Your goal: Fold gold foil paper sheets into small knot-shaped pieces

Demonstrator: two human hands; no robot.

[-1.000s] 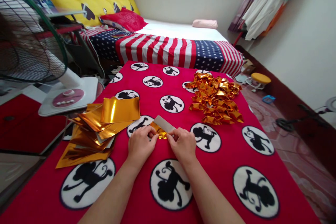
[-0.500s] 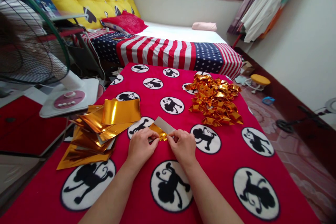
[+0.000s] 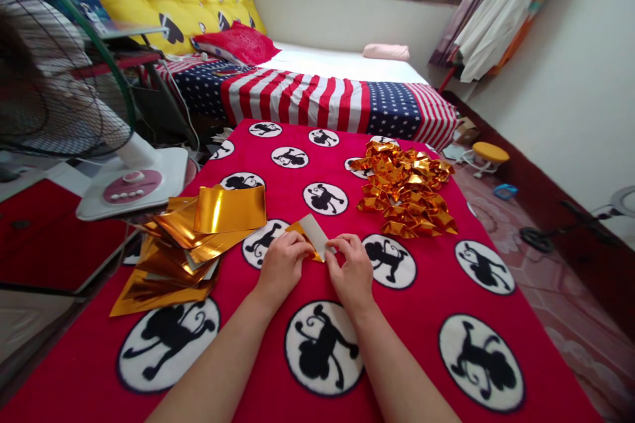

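A small sheet of gold foil paper (image 3: 314, 232), partly folded with its grey-white back showing, lies between my hands on the red cloth. My left hand (image 3: 284, 263) pinches its left side, thumb and fingers bent around the gold part. At the paper's right corner, my right hand (image 3: 351, 269) has thumb and index finger closed on the edge. To the left lies a loose stack of flat gold foil sheets (image 3: 231, 209). A heap of folded gold foil pieces (image 3: 407, 188) rests at the back right.
The red cloth (image 3: 411, 357) with black monkey figures in white circles covers the table. An electric fan (image 3: 133, 178) stands close by the left edge. Beyond the table is a bed (image 3: 317, 102); a yellow stool (image 3: 491, 151) is on the floor at right.
The foil paper has turned, so more of its pale back faces up. My left hand has moved right, closer to my right hand. The stack and heap look the same.
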